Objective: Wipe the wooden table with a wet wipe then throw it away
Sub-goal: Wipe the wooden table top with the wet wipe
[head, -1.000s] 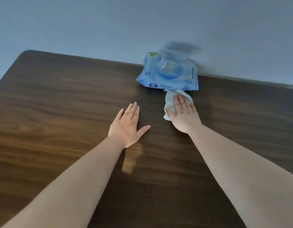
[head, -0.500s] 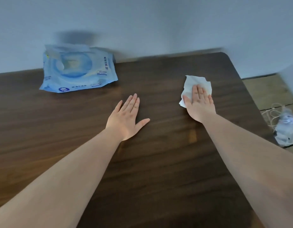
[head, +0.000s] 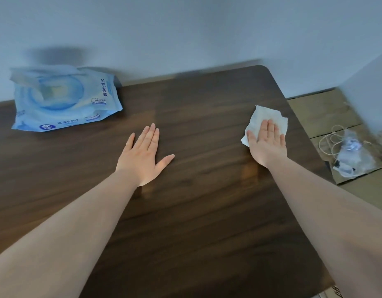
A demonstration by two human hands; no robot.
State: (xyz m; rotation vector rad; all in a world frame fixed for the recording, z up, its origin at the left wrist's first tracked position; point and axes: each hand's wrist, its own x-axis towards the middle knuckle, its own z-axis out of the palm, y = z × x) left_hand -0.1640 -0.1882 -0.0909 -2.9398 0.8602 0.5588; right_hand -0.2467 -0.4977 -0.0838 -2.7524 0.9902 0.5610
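A dark wooden table [head: 196, 211] fills most of the view. My right hand [head: 266, 145] lies flat, palm down, pressing a white wet wipe [head: 264, 116] onto the table near its far right corner. The wipe sticks out beyond my fingertips and to the left of my thumb. My left hand [head: 143, 155] rests flat on the bare wood near the middle, fingers together and thumb spread, holding nothing.
A blue pack of wet wipes [head: 63, 100] lies at the back left against the grey wall. Past the table's right edge, flattened cardboard [head: 327, 112] covers the floor, with a clear plastic bag and cords [head: 349, 153] on it.
My right hand has slid the wipe from beside the pack across to the far right corner area, then slightly nearer the right edge. My left hand stays flat in place.
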